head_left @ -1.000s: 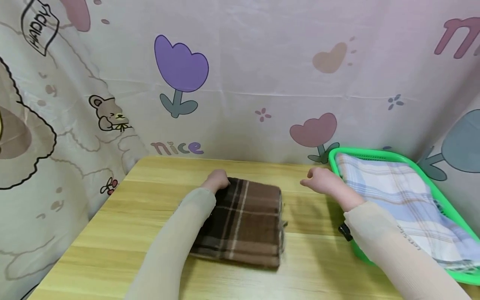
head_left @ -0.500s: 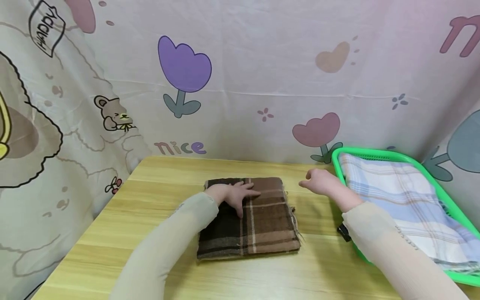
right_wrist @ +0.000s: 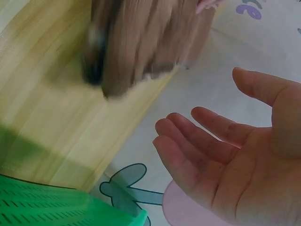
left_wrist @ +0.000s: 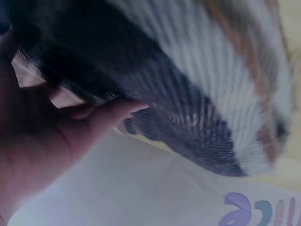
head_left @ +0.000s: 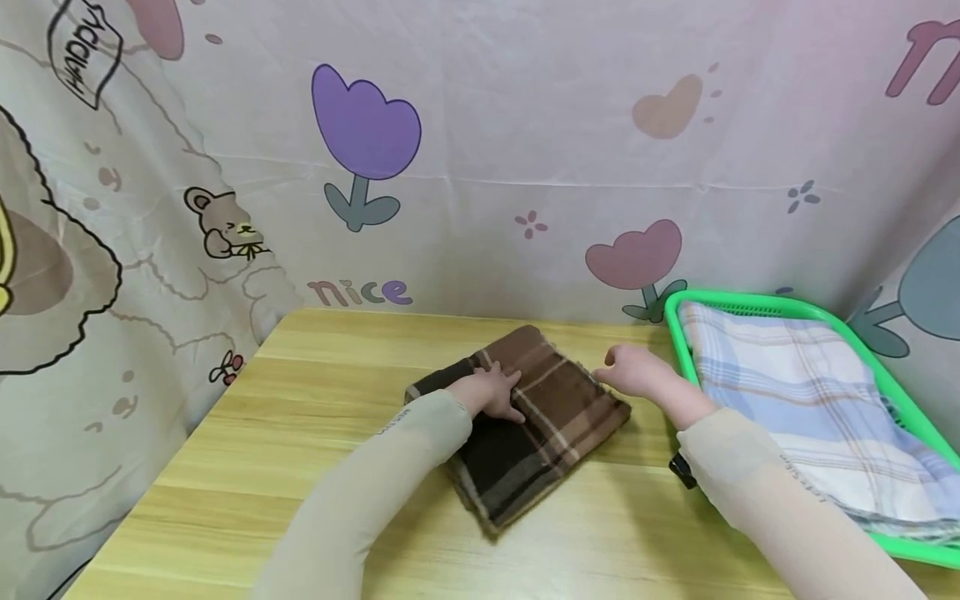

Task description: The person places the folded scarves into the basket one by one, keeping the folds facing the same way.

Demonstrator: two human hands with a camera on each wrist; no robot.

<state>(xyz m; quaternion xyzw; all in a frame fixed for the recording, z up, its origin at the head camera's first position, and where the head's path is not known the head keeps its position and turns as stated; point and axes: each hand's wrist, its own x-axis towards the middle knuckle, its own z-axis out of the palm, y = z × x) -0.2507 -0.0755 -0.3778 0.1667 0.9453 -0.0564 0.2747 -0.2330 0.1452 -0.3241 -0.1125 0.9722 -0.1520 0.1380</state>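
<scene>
In the head view a folded brown and black plaid scarf [head_left: 558,400] with frayed edges lies askew on the wooden table. My left hand [head_left: 491,390] rests on top of it, fingers spread. The left wrist view has the hand [left_wrist: 51,127] against the dark striped cloth [left_wrist: 188,99], somewhat blurred. My right hand [head_left: 633,372] hovers by the scarf's right edge and holds nothing. Its fingers are loosely bent in the right wrist view, where the hand [right_wrist: 230,150] is apart from the blurred scarf [right_wrist: 146,42].
On the right stands a green plastic basket [head_left: 896,387] with a folded white and blue plaid cloth [head_left: 795,392] in it. My right forearm crosses its near side. A printed curtain [head_left: 480,167] hangs behind the table [head_left: 300,400] and along its left.
My left hand has gone from the scarf's far left edge to its top, fingers spreading. The scarf has turned, and its right corner now lies nearer the right hand, which has barely moved.
</scene>
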